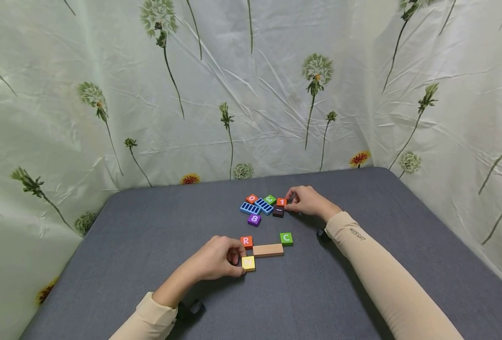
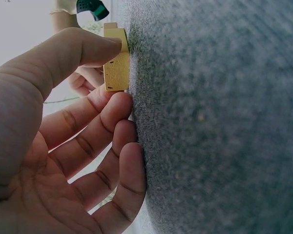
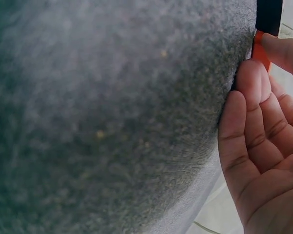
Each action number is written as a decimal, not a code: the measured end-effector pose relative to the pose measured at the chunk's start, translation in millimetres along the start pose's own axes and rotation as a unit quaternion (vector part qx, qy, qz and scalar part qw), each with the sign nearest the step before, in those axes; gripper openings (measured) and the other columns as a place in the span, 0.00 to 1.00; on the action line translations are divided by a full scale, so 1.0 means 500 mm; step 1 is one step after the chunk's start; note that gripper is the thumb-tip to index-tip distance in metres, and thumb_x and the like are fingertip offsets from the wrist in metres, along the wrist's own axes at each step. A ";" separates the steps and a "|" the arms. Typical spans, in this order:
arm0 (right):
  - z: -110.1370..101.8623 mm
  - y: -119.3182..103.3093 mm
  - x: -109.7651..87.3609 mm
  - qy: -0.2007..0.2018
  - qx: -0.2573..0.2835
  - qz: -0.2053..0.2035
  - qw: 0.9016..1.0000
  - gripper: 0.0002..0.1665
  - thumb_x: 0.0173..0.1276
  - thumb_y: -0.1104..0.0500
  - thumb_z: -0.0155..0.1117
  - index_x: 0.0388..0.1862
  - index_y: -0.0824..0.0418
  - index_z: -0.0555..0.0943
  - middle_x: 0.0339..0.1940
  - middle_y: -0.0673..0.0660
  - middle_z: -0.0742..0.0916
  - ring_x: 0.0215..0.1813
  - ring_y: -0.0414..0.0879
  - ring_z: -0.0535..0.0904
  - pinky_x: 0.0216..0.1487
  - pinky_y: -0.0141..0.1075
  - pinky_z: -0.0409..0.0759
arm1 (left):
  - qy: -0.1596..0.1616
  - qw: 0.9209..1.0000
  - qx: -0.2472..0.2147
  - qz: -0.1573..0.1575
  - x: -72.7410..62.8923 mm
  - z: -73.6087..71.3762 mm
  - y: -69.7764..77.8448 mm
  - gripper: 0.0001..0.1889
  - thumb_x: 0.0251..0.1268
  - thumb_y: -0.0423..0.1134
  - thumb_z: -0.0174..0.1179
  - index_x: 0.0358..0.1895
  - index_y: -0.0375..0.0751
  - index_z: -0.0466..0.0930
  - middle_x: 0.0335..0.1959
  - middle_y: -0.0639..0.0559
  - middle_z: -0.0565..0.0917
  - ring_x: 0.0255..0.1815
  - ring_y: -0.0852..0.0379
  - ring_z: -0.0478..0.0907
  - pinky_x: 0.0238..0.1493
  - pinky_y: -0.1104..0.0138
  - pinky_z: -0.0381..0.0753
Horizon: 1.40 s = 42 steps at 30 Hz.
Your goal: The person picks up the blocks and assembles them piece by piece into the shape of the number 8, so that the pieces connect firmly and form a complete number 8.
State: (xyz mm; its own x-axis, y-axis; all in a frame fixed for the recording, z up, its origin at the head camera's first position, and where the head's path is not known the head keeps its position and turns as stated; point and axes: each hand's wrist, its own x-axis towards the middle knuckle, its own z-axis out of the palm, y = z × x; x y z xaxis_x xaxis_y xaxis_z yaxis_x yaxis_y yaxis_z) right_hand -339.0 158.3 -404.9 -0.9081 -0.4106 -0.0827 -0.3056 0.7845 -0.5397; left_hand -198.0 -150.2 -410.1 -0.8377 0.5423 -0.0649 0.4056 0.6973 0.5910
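Observation:
With thumb and index finger, my left hand (image 1: 216, 259) pinches a yellow square tile (image 1: 248, 264) with a pale letter on it. In the left wrist view the thumb presses one edge of the yellow tile (image 2: 117, 73), low against the tabletop. A red-orange R tile (image 1: 246, 242) lies just behind, beside a plain wooden strip (image 1: 268, 250) and a green C tile (image 1: 286, 239). Farther back, my right hand (image 1: 308, 202) pinches an orange tile marked 1 (image 1: 281, 201) by its right side; a dark tile with a dash (image 1: 278, 212) lies directly in front of it.
Left of the right hand lie an orange 0 tile (image 1: 251, 199), a green 3 tile (image 1: 269, 199), two blue pieces with bars (image 1: 250, 208) and a purple 8 tile (image 1: 254, 220). The grey tabletop (image 1: 148, 226) ends at a flower-printed curtain (image 1: 268, 118).

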 end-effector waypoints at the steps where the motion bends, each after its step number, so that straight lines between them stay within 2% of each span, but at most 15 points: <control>1: 0.000 0.000 -0.001 0.000 0.000 -0.001 1.000 0.19 0.76 0.55 0.71 0.57 0.65 0.83 0.26 0.51 0.86 0.25 0.39 0.75 0.30 0.33 0.72 | 0.000 1.000 -0.001 -0.001 0.000 0.000 0.000 0.11 0.55 0.37 0.80 0.36 0.49 0.85 0.26 0.60 0.79 0.29 0.64 0.74 0.33 0.68 0.73; 19: -0.006 0.018 -0.028 0.016 -0.003 -0.027 1.000 0.16 0.73 0.56 0.72 0.52 0.66 0.84 0.29 0.52 0.87 0.27 0.39 0.76 0.32 0.33 0.73 | -0.002 1.000 -0.002 -0.002 0.000 0.000 0.000 0.11 0.55 0.38 0.79 0.37 0.49 0.84 0.26 0.61 0.79 0.29 0.64 0.74 0.33 0.68 0.72; 36: -0.022 0.028 -0.067 0.027 0.004 -0.040 0.999 0.15 0.73 0.57 0.72 0.51 0.66 0.83 0.28 0.50 0.88 0.29 0.40 0.78 0.36 0.36 0.76 | 0.001 1.000 -0.005 0.000 -0.001 0.001 -0.001 0.11 0.55 0.37 0.79 0.36 0.50 0.84 0.25 0.61 0.79 0.28 0.64 0.74 0.32 0.69 0.72; 42: -0.025 0.031 -0.083 0.022 0.011 -0.065 0.998 0.14 0.74 0.58 0.72 0.51 0.65 0.83 0.29 0.50 0.89 0.29 0.39 0.79 0.35 0.34 0.77 | 0.002 1.000 -0.006 0.002 -0.002 0.001 -0.001 0.11 0.55 0.37 0.79 0.36 0.50 0.84 0.25 0.61 0.79 0.28 0.65 0.74 0.32 0.69 0.72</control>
State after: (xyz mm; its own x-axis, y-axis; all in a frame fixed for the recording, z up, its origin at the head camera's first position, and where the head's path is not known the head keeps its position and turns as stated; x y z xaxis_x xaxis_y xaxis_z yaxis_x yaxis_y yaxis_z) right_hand -309.6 193.2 -399.1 -0.8727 -0.4877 0.0257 -0.4163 0.7155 -0.5610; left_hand -197.4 -150.7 -410.9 -0.8374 0.5434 -0.0592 0.4048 0.6893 0.6009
